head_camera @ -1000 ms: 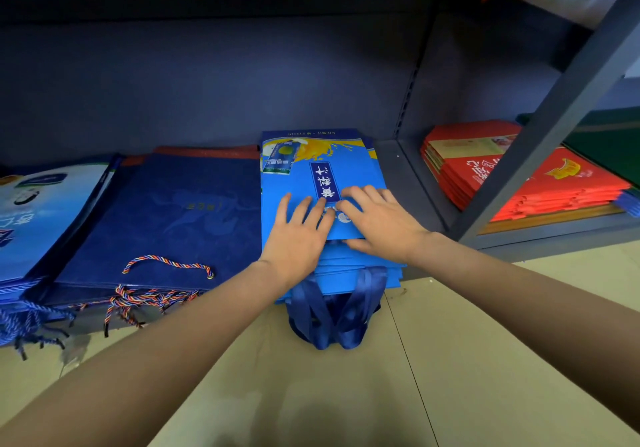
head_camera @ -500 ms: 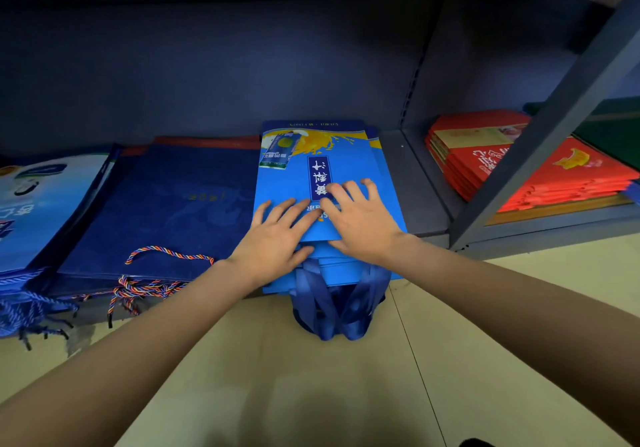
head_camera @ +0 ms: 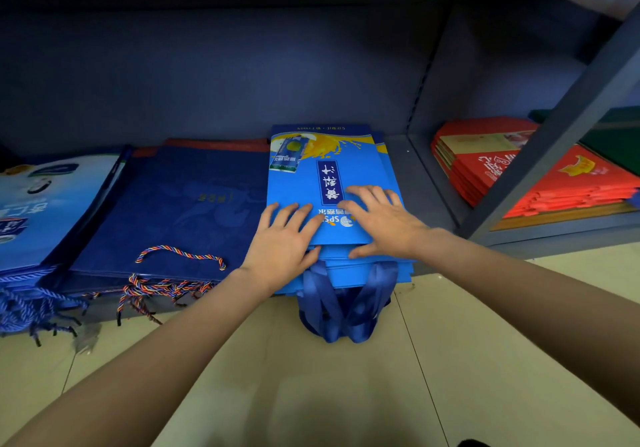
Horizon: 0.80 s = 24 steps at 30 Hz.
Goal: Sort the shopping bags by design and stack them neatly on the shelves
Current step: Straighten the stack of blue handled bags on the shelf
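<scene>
Here, left hand and right hand flat, fingers straight, atop the bright-blue bag stack.

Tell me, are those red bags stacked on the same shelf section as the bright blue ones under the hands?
No, the red bags lie in the next section to the right, past a divider, while the bright blue bags sit under both hands.

This looks like a shop's storeroom. Big grey metal shelves stand low on a pale tiled floor. Flat piles of shopping bags lie on them, sorted by look: bright blue bags, dark blue bags, white-and-blue bags and red bags.
</scene>
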{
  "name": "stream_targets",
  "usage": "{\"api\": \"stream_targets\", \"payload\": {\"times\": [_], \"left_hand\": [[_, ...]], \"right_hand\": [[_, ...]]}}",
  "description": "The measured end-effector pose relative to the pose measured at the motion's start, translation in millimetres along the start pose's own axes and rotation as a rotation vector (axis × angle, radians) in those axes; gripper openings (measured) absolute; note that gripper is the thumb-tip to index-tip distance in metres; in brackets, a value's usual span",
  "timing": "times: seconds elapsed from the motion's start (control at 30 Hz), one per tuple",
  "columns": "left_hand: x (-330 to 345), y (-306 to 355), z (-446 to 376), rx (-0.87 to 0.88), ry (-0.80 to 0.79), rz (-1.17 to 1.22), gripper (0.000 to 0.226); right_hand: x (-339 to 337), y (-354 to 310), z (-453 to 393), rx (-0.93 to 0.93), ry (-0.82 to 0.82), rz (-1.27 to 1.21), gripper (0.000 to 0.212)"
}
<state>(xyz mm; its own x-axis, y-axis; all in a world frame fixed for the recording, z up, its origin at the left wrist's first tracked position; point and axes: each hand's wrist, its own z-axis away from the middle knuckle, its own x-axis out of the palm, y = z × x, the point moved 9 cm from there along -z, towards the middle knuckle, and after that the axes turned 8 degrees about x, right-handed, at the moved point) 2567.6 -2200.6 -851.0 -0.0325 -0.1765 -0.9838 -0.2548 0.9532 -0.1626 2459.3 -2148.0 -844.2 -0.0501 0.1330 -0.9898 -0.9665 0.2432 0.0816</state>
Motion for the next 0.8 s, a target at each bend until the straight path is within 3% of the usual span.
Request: {"api": "stream_targets", "payload": {"times": [0.13, 0.23, 0.4, 0.5, 0.6, 0.7, 0.8], "left_hand": [[3, 13, -5, -0.019, -0.025, -0.137, 0.067], [2, 10, -6, -0.076, -0.031, -0.165, 0.08], [15, 10, -15, 0.053, -0.039, -0.042, 0.08], [22, 6, -9, 0.139, -0.026, -0.005, 0.058], [38, -3, 1, 0.051, -0.204, 0.106, 0.067], [65, 0, 11, 0.003, -0.429, 0.182, 0.06], [68, 5, 9, 0.039, -0.475, 0.161, 0.058]], "right_hand": [[12, 40, 16, 0.105, -0.145, -0.195, 0.091], [12, 51, 24, 0.111, -0.124, -0.191, 0.085], [11, 29, 27, -0.035, -0.05, -0.099, 0.072], [10, 14, 25, -0.151, -0.027, -0.025, 0.063], [16, 28, 21, -0.058, -0.097, -0.052, 0.066], [58, 31, 29, 0.005, -0.238, 0.032, 0.066], [80, 24, 40, -0.067, -0.202, 0.111, 0.056]]}}
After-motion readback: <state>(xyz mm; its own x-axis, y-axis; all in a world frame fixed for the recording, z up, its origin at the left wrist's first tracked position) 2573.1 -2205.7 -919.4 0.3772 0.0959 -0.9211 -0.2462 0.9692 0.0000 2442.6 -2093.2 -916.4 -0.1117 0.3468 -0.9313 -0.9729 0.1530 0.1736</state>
